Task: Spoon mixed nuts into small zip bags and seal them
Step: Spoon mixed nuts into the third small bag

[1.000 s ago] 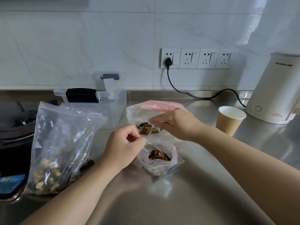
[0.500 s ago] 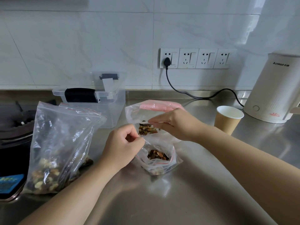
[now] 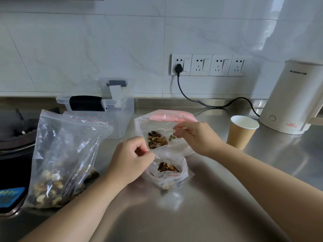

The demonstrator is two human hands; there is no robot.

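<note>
A small zip bag with a red seal line stands open on the steel counter, nuts showing inside. My left hand pinches its left rim. Just behind it lies a clear bag with a pink top strip, a heap of mixed nuts showing through it. My right hand hovers over that bag, thumb and fingertips pinched together at the nuts. Whether they hold anything clear I cannot tell. A large zip bag of mixed nuts stands at the left.
A clear lidded plastic box sits behind the bags. A paper cup and a white electric kettle stand at the right, with its black cord running to the wall sockets. A gas hob lies at the far left.
My right hand has shifted slightly right, uncovering more of the nuts under it. My left hand keeps its pinch on the small bag's rim.
</note>
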